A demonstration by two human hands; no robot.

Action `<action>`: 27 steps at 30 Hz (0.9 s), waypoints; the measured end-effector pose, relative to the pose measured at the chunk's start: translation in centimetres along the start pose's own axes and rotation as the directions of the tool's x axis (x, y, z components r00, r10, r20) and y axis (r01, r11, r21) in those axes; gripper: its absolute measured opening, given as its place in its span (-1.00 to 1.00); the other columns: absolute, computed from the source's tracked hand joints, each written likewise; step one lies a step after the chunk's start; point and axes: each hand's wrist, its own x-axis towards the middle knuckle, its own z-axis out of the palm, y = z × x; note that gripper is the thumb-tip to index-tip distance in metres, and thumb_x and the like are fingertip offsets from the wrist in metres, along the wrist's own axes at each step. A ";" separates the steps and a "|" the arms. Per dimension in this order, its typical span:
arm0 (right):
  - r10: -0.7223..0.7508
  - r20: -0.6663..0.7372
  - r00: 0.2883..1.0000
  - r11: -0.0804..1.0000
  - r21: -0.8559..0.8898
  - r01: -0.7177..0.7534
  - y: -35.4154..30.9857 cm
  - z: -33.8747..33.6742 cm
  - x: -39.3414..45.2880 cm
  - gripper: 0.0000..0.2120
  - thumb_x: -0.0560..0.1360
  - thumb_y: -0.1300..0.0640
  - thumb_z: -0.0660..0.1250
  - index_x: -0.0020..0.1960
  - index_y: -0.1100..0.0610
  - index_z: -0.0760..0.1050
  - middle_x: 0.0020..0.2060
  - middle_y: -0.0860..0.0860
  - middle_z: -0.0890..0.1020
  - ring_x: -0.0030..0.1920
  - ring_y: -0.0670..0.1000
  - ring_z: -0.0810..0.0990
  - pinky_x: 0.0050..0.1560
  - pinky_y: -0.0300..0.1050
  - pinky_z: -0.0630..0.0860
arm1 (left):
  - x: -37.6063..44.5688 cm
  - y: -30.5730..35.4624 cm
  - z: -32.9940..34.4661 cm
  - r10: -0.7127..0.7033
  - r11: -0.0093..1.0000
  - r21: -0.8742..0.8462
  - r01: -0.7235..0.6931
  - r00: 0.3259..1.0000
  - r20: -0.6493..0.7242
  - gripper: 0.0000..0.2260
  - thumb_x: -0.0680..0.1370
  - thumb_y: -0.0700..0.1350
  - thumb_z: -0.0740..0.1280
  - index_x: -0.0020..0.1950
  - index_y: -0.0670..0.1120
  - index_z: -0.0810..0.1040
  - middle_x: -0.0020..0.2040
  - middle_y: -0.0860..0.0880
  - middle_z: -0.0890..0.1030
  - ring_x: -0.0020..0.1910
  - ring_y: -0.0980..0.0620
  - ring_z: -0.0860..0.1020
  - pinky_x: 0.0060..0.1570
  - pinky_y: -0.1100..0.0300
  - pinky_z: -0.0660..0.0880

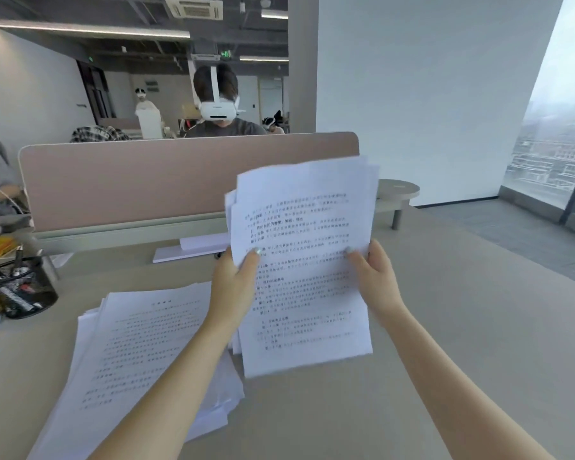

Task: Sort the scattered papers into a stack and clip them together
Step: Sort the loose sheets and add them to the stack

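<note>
Table [445, 327] is carrying loose papers [140, 343]; left hand [234, 287] and right hand [374, 277] are pinching a sheaf [302, 260], which wants tapping square.

open-plan office: desk divider [130, 180], pen holder [24, 290], ceiling lights [90, 29]

Held sheets [301, 260]: white, printed with rows of black text; loose pile of papers [130, 353] on the desk: white, same black print; desk [445, 327]: pale beige; desk divider [130, 180]: dusty pink-brown panel with a light rim; pen holder [20, 293]: black wire mesh; headset [218, 111] on the person opposite: white, with a white strap; that person's shirt [226, 129]: dark grey; wall [412, 94]: white; fingernails on the left hand [234, 287] and right hand [374, 277]: pale and glossy.
</note>
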 end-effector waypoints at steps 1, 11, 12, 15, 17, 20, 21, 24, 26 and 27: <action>-0.034 -0.023 0.999 0.999 0.013 0.034 -0.9 0.1 0.3 -0.96 0.57 0.14 0.23 0.00 0.07 0.45 -0.05 -0.05 0.58 -0.02 -0.05 0.55 -0.03 -0.15 0.47 | 0.5 1.0 0.1 0.034 0.999 -0.013 -0.034 0.999 -0.033 -0.81 0.61 -0.18 0.20 0.12 0.05 0.52 -0.03 0.27 0.55 -0.11 0.46 0.51 -0.18 0.62 0.36; 0.226 0.265 0.937 0.967 -0.180 -0.182 1.5 -3.5 3.1 -0.64 0.38 0.02 0.41 0.15 0.08 0.57 0.01 -0.07 0.70 0.05 -0.04 0.65 0.19 0.02 0.54 | 5.9 7.3 -2.0 0.109 0.964 -0.209 -0.164 0.962 -0.252 -0.81 0.59 -0.15 0.25 -0.04 0.15 0.54 -0.06 0.17 0.61 -0.01 0.18 0.58 0.14 0.10 0.50; 0.287 0.265 0.921 0.949 -0.212 -0.235 2.9 -3.7 2.6 -0.66 0.38 0.03 0.43 0.13 0.11 0.59 -0.02 -0.06 0.70 0.04 -0.03 0.66 0.20 0.02 0.53 | 6.1 7.1 -2.2 0.080 0.962 -0.232 -0.140 0.964 -0.253 -0.81 0.59 -0.15 0.25 -0.04 0.15 0.53 -0.04 0.18 0.61 0.02 0.17 0.58 0.15 0.08 0.51; 0.355 0.223 0.908 0.927 -0.210 -0.311 5.5 -4.0 1.5 -0.86 0.50 0.14 0.37 0.02 0.16 0.62 -0.03 0.06 0.71 -0.04 0.00 0.68 0.12 -0.05 0.58 | 6.6 5.0 -2.9 -0.058 0.967 -0.255 -0.005 0.969 -0.239 -0.85 0.58 -0.12 0.26 0.03 0.13 0.52 0.07 0.12 0.61 0.14 0.08 0.56 0.22 0.00 0.46; 0.353 0.147 0.924 0.923 -0.214 -0.319 5.9 -4.4 1.6 -0.87 0.51 0.18 0.35 -0.03 0.23 0.62 -0.16 0.07 0.69 -0.21 -0.05 0.66 -0.09 -0.23 0.61 | 6.8 2.9 -3.4 -0.202 0.950 -0.284 0.132 0.951 -0.233 -0.87 0.57 -0.13 0.28 0.10 0.02 0.53 0.11 0.03 0.60 0.16 0.00 0.55 0.20 -0.05 0.46; 0.389 0.089 0.917 0.901 -0.243 -0.359 5.4 -5.6 2.1 -0.94 0.50 0.24 0.35 -0.10 0.20 0.60 -0.28 0.02 0.64 -0.37 -0.14 0.63 -0.33 -0.36 0.56 | 6.8 -0.6 -4.6 -0.430 0.884 -0.301 0.357 0.873 -0.230 -0.79 0.58 -0.19 0.26 0.21 -0.15 0.50 0.08 -0.08 0.56 0.04 -0.09 0.54 0.02 0.05 0.46; 0.408 0.092 0.908 0.889 -0.266 -0.372 5.2 -6.2 2.3 -0.94 0.50 0.25 0.35 -0.11 0.19 0.60 -0.30 0.03 0.64 -0.40 -0.16 0.62 -0.36 -0.37 0.55 | 6.7 -2.0 -5.3 -0.496 0.853 -0.306 0.423 0.840 -0.221 -0.79 0.58 -0.21 0.25 0.22 -0.16 0.49 0.07 -0.10 0.56 -0.01 -0.09 0.54 -0.04 0.05 0.45; 0.444 -0.018 0.896 0.852 -0.301 -0.428 5.2 -8.2 2.6 -0.93 0.49 0.29 0.33 -0.14 0.21 0.58 -0.35 0.05 0.57 -0.45 -0.12 0.58 -0.45 -0.39 0.52 | 6.0 -5.7 -7.9 -0.650 0.748 -0.326 0.577 0.737 -0.187 -0.80 0.60 -0.22 0.22 0.20 -0.16 0.49 -0.05 -0.11 0.57 -0.23 -0.05 0.53 -0.26 0.10 0.46; 0.476 -0.151 0.867 0.838 -0.221 -0.499 5.6 -9.8 2.7 -0.96 0.49 0.27 0.35 -0.14 0.20 0.55 -0.37 0.04 0.52 -0.47 -0.11 0.53 -0.50 -0.40 0.51 | 5.2 -6.9 -9.4 -0.720 0.685 -0.321 0.655 0.675 -0.160 -0.84 0.62 -0.24 0.17 0.10 -0.23 0.52 -0.29 -0.11 0.62 -0.38 -0.04 0.57 -0.43 0.16 0.49; 0.499 -0.197 0.844 0.833 -0.161 -0.530 5.9 -10.5 2.7 -0.97 0.49 0.24 0.36 -0.13 0.18 0.53 -0.36 0.03 0.50 -0.47 -0.11 0.51 -0.50 -0.38 0.51 | 4.5 -7.1 -9.9 -0.743 0.663 -0.292 0.689 0.654 -0.144 -0.84 0.63 -0.27 0.14 -0.03 -0.23 0.51 -0.44 -0.09 0.61 -0.48 -0.02 0.58 -0.55 0.22 0.48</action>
